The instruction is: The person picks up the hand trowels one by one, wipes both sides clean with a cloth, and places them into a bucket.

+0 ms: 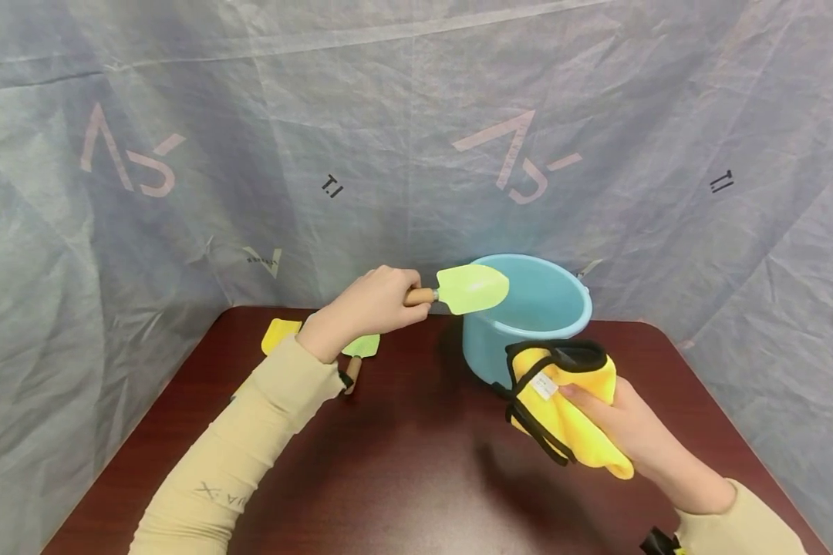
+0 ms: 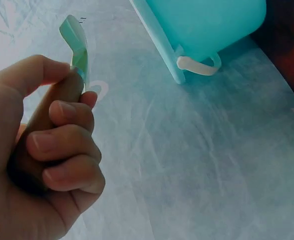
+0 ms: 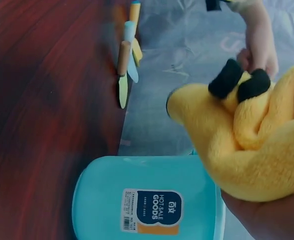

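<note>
My left hand (image 1: 382, 299) grips the wooden handle of a small garden trowel with a light green blade (image 1: 473, 289). The blade reaches over the left part of the rim of a blue bucket (image 1: 496, 351). In the left wrist view the fingers (image 2: 69, 142) curl round the trowel's handle (image 2: 62, 95). My right hand (image 1: 632, 428) holds a bunched yellow cloth (image 1: 569, 408) with black edging and a white tag, in front of the bucket. In the right wrist view the cloth (image 3: 246, 150) hides most of that hand.
Another green-bladed trowel (image 1: 362, 346) lies on the dark red table (image 1: 389, 478), left of the bucket. Beyond my left forearm a yellow blade (image 1: 279, 334) shows. The right wrist view has a blue-handled tool (image 3: 130, 32) there too. A grey sheet (image 1: 403, 139) hangs behind the table.
</note>
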A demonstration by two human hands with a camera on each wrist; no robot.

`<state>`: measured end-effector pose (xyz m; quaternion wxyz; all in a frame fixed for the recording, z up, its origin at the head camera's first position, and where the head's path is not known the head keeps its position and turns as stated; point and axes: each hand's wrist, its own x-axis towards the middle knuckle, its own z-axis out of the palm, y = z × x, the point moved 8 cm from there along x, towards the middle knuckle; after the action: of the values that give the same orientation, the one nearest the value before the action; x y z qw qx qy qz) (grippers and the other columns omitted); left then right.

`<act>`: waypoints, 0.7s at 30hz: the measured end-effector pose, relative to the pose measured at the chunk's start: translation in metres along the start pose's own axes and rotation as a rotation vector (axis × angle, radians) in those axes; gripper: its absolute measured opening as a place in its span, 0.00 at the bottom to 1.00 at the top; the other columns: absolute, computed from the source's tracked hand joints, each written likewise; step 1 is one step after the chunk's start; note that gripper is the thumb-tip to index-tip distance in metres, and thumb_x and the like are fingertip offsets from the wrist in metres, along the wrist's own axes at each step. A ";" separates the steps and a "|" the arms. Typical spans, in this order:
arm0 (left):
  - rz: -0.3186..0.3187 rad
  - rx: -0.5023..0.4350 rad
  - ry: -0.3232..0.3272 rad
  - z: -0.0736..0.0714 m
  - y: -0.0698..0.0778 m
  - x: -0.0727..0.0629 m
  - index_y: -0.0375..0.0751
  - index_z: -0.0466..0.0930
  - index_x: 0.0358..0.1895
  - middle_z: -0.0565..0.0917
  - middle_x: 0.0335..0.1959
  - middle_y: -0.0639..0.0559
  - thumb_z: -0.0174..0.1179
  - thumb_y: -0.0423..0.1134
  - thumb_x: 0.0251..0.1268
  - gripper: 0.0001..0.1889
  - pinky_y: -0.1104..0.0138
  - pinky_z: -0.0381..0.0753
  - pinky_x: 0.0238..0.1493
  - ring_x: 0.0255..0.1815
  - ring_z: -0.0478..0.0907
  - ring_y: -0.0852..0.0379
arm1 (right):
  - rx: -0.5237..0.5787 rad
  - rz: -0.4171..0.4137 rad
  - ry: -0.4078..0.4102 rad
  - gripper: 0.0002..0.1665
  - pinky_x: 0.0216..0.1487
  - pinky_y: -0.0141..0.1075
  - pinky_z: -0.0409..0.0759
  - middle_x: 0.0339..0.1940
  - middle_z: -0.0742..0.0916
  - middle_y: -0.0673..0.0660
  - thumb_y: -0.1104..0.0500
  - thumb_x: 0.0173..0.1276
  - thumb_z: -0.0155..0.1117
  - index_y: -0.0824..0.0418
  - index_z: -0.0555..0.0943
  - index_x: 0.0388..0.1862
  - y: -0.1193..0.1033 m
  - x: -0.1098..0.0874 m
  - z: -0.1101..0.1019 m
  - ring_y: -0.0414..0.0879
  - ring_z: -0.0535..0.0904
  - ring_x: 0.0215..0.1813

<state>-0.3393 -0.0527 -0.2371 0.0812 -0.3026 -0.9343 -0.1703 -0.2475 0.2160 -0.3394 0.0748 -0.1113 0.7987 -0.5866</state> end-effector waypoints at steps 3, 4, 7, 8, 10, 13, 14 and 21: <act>0.004 0.009 -0.010 0.000 0.004 0.010 0.48 0.56 0.19 0.54 0.16 0.57 0.52 0.40 0.58 0.15 0.69 0.52 0.21 0.18 0.49 0.61 | -0.150 -0.083 0.065 0.15 0.27 0.43 0.81 0.29 0.83 0.57 0.56 0.68 0.59 0.62 0.72 0.49 -0.007 0.000 0.000 0.51 0.83 0.25; 0.004 0.014 -0.018 0.001 0.006 0.014 0.48 0.56 0.19 0.54 0.16 0.57 0.51 0.40 0.58 0.15 0.69 0.52 0.21 0.18 0.49 0.60 | -0.213 -0.130 0.090 0.14 0.27 0.40 0.80 0.28 0.83 0.55 0.57 0.67 0.61 0.61 0.73 0.48 -0.011 -0.001 0.001 0.48 0.82 0.24; 0.005 0.035 -0.048 0.005 0.010 0.023 0.47 0.60 0.20 0.58 0.16 0.56 0.52 0.42 0.60 0.14 0.69 0.54 0.21 0.17 0.53 0.60 | -0.384 -0.332 0.164 0.14 0.27 0.33 0.77 0.28 0.82 0.49 0.62 0.61 0.66 0.58 0.76 0.46 -0.025 -0.006 0.004 0.39 0.78 0.24; 0.004 0.042 -0.053 0.006 0.011 0.026 0.47 0.61 0.20 0.59 0.16 0.56 0.52 0.43 0.61 0.14 0.69 0.56 0.21 0.17 0.55 0.59 | -0.430 -0.404 0.185 0.16 0.28 0.30 0.76 0.29 0.82 0.47 0.64 0.59 0.67 0.57 0.76 0.45 -0.029 -0.007 0.006 0.37 0.78 0.25; 0.002 0.048 -0.053 0.007 0.012 0.033 0.46 0.63 0.21 0.61 0.16 0.55 0.53 0.44 0.63 0.15 0.69 0.57 0.21 0.17 0.57 0.59 | -0.492 -0.539 0.215 0.20 0.30 0.27 0.74 0.30 0.82 0.45 0.68 0.54 0.70 0.54 0.77 0.45 -0.037 -0.011 0.010 0.35 0.77 0.27; -0.001 0.041 -0.036 0.009 0.012 0.042 0.45 0.65 0.20 0.62 0.16 0.55 0.52 0.44 0.64 0.15 0.69 0.57 0.21 0.17 0.57 0.59 | -0.544 -0.694 0.219 0.26 0.35 0.23 0.73 0.34 0.82 0.43 0.70 0.49 0.71 0.51 0.78 0.47 -0.044 -0.014 0.017 0.34 0.76 0.32; -0.001 0.037 -0.031 0.010 0.012 0.045 0.45 0.65 0.20 0.62 0.16 0.55 0.52 0.43 0.65 0.15 0.70 0.56 0.22 0.17 0.57 0.59 | -0.561 -0.738 0.213 0.28 0.37 0.22 0.72 0.36 0.83 0.43 0.70 0.48 0.71 0.51 0.78 0.48 -0.046 -0.015 0.020 0.33 0.76 0.34; 0.007 0.074 -0.046 0.019 0.018 0.067 0.47 0.68 0.22 0.64 0.18 0.56 0.54 0.45 0.64 0.13 0.69 0.61 0.23 0.20 0.63 0.59 | -0.682 -0.949 0.186 0.14 0.45 0.23 0.71 0.42 0.82 0.43 0.50 0.65 0.60 0.52 0.79 0.47 -0.054 -0.021 0.035 0.34 0.76 0.42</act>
<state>-0.3831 0.0042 -0.2326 0.0716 -0.3066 -0.9405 -0.1281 -0.2133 0.1741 -0.2989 -0.3060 -0.4224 0.8082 -0.2735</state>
